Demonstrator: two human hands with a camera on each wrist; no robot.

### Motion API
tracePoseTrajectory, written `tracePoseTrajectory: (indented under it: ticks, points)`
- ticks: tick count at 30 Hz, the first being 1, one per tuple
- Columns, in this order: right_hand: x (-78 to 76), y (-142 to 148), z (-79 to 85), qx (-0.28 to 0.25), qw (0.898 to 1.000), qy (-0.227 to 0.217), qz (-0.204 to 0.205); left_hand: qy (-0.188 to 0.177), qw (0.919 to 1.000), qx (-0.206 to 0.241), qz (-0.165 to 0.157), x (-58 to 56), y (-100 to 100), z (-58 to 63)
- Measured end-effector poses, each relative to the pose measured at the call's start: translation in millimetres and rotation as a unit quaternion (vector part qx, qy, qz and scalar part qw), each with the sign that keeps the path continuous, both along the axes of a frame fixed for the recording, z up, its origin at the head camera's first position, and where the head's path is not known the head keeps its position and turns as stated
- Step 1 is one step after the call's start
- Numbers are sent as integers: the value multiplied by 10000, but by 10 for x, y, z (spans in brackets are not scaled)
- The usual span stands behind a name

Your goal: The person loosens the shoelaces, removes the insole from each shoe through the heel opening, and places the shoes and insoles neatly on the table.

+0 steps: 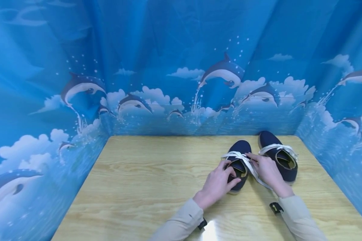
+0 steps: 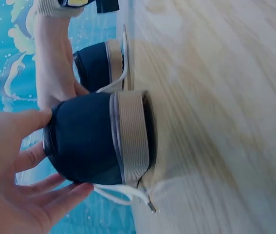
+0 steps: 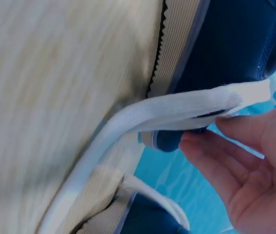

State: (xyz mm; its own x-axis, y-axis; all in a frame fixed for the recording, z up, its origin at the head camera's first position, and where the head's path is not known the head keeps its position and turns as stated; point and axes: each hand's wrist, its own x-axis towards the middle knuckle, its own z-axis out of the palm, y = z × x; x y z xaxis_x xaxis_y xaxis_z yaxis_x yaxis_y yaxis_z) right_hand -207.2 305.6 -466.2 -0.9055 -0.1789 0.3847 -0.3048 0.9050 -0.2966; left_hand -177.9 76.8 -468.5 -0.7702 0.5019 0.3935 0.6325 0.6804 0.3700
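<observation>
A navy canvas shoe point(image 1: 241, 146) with a pale ribbed sole stands upright on the wooden table, toe pointing away. My left hand point(image 1: 218, 182) holds this shoe by its opening; in the left wrist view the thumb and fingers sit around the dark heel part point(image 2: 84, 139). Over the tongue, my right hand point(image 1: 263, 169) pinches the white shoelace point(image 3: 191, 105) close to the shoe's front. One long lace end hangs off the shoe's right side and trails onto the table. The exact grip of the right fingertips is partly hidden by the lace.
A matching navy shoe point(image 1: 289, 174) with white laces stands just right of my right hand, near the table's back right corner. The light wooden table point(image 1: 144, 187) stretches to the left. A blue dolphin-print curtain point(image 1: 169, 67) borders its back and sides.
</observation>
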Motion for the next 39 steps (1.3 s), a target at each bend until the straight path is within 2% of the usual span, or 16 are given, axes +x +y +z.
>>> tracePoseTrajectory:
  ticks: [5,10,16,22,30,39]
  points:
    - [82,-122,6,151,9998,74,-96,-492,9987,-51,-140,-46,-151,15]
    - [178,-252,-5,300,9988,191,-328,-841,9964,-46,13,-49,-251,19]
    - [287,-407,-10,513,9963,588,-371,-740,9959,-260,456,16,-203,14]
    - [385,-509,-41,527,9949,814,-268,-864,9909,-406,950,66,-176,-4]
    - [423,-512,-73,395,9945,912,-322,-860,9904,-431,995,55,-208,-17]
    - [509,-578,-56,467,9958,676,-401,-989,9893,-384,998,40,-339,-11]
